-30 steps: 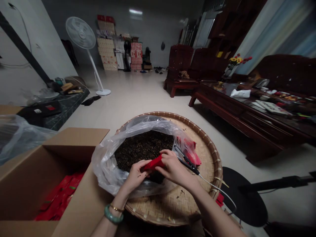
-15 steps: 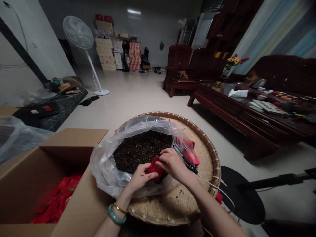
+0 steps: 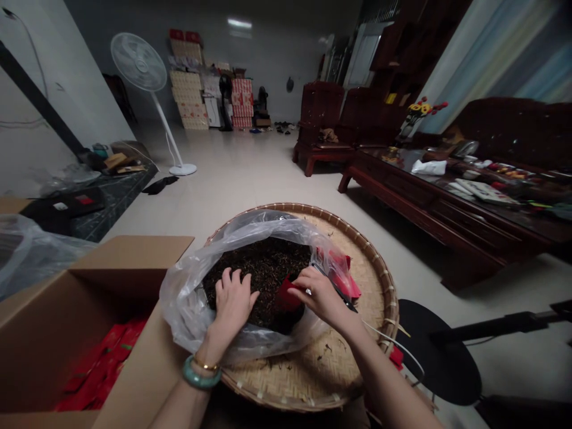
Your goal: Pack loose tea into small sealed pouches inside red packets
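From my remote view, the left hand has its fingers apart on the dark leaves; snagging the plastic bag could spill them. In the bag's right side, the red pouch is pinched at its top by just 1, the right hand; I think it could tip. Farther right, a forearm catching the white cord could drag the black tool.

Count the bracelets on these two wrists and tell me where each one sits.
2. Both are on the wrist of the left hand: a thin gold-coloured one, and a thick green bangle beside it, farther from the fingers. No bracelet shows on the right.
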Demonstrator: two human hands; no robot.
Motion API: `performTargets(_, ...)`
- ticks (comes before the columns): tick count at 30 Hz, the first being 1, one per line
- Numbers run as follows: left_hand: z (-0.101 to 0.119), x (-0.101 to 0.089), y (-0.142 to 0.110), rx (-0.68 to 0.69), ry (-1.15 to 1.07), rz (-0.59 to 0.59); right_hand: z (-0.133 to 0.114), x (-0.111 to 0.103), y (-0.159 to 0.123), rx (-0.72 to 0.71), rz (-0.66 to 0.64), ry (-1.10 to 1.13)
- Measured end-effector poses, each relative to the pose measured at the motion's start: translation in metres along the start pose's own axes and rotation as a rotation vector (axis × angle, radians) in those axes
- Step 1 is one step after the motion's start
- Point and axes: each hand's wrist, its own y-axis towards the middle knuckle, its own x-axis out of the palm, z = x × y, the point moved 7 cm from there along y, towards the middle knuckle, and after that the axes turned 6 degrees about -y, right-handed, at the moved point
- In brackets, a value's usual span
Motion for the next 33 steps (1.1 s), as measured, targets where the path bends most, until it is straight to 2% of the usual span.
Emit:
performTargets(2,0.006,0.01,-0.001,0.01,-0.291,-0.121,-0.002,0.005,0.0,-0.011,-0.012,0.042)
performTargets(4,0.016,0.022,-0.003,-0.007,-0.641,-0.306,-0.006,0.009,0.0,-0.046,-0.037,0.065)
performTargets(5,0.02,0.028,-0.004,-0.044,-0.779,-0.379,-0.009,0.009,0.001,-0.067,-0.05,0.078)
performTargets(7,0.023,0.036,-0.006,-0.152,-0.931,-0.448,-0.014,0.008,0.001,-0.098,-0.063,0.117)
performTargets(10,0.022,0.041,-0.006,-0.262,-1.012,-0.403,-0.015,0.002,0.001,-0.062,-0.01,0.231)
performTargets(13,0.017,0.042,-0.006,-0.331,-1.074,-0.271,-0.002,-0.001,-0.005,0.094,0.17,0.363)
performTargets(15,0.015,0.044,-0.008,-0.365,-1.112,-0.217,0.009,0.006,-0.012,0.217,0.255,0.436)
performTargets(19,0.015,0.048,-0.012,-0.392,-1.164,-0.2,0.024,0.035,-0.021,0.372,0.22,0.606)
performTargets(23,0.015,0.048,-0.014,-0.412,-1.189,-0.17,0.03,0.042,-0.024,0.451,0.264,0.699)
performTargets(25,0.017,0.05,-0.016,-0.424,-1.241,-0.186,0.031,0.042,-0.024,0.474,0.276,0.705)
performTargets(28,0.026,0.059,-0.021,-0.432,-1.311,-0.316,0.029,0.043,-0.023,0.488,0.289,0.678)
performTargets(30,0.029,0.066,-0.025,-0.45,-1.278,-0.391,0.028,0.043,-0.022,0.486,0.3,0.652)
performTargets(33,0.029,0.073,-0.031,-0.517,-1.22,-0.443,0.026,0.045,-0.021,0.489,0.3,0.651)
